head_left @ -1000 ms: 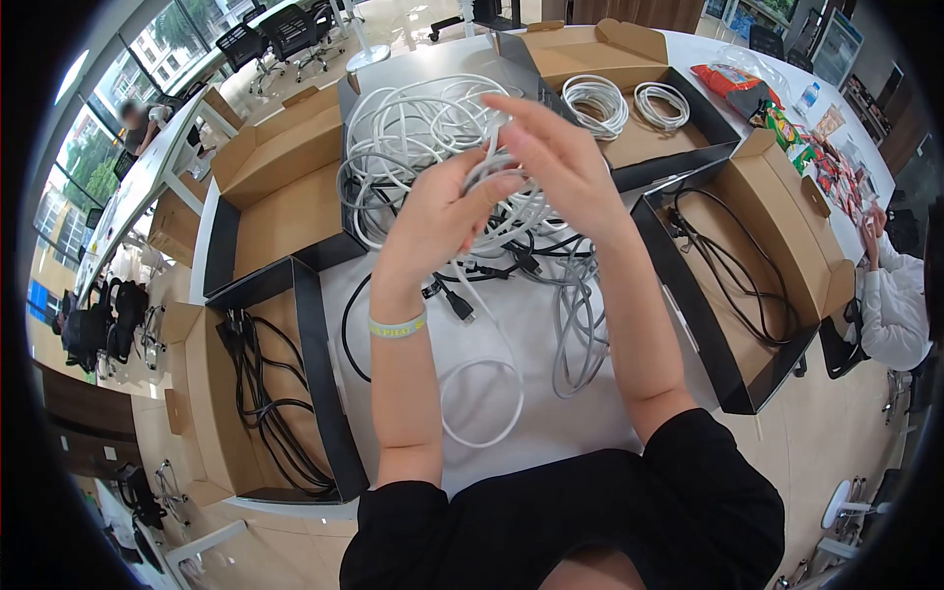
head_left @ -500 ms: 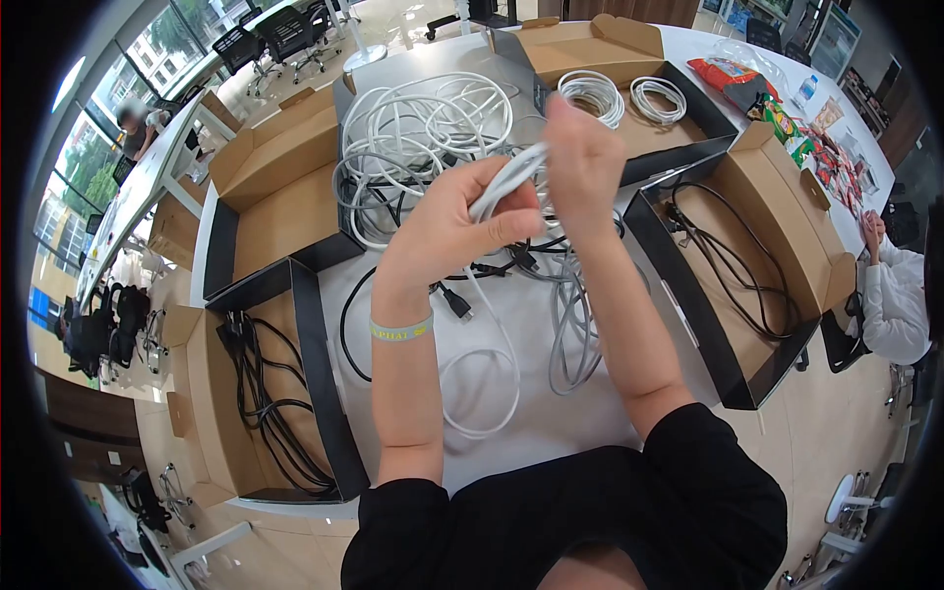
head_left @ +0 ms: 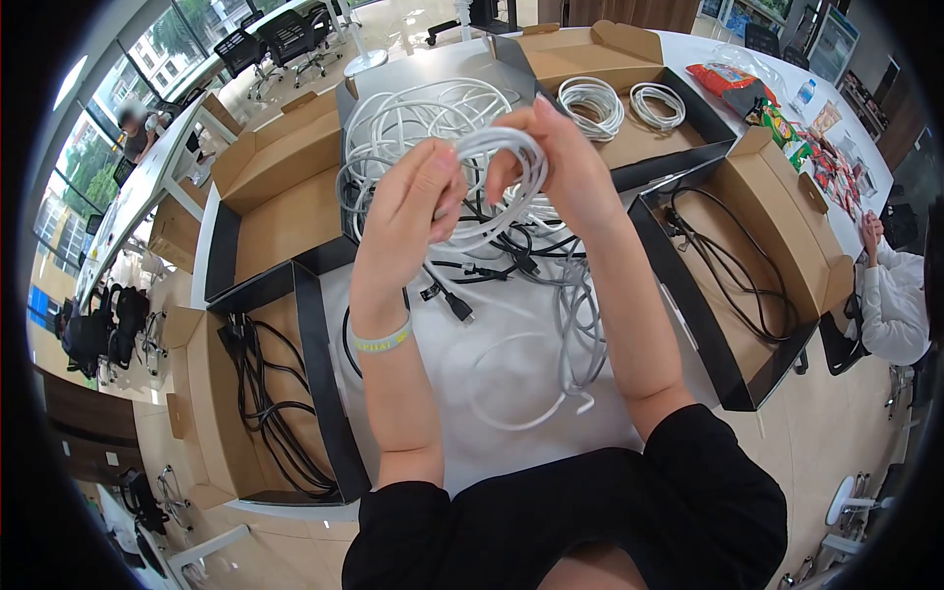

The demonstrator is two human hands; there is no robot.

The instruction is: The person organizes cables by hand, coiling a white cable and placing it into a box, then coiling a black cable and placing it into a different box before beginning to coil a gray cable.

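A looped white cable is held up between my hands above the table. My left hand is closed around the left side of the loops. On the right side, my right hand curls its fingers around the same coil. Behind them lies a tangled pile of white cables. Black cables with a plug lie under my hands, beside a grey cable bundle. A white cable end trails in a curve over the white table.
Two white cable coils sit in the back right box. Black cables lie in the right box and the lower left box. An open box stands at upper left. Snack packets and a seated person are at right.
My right hand has come down and turned, and now grips the coil's right side. The left hand has shifted left. The loops have spread wider, and the trailing cable end has moved right.
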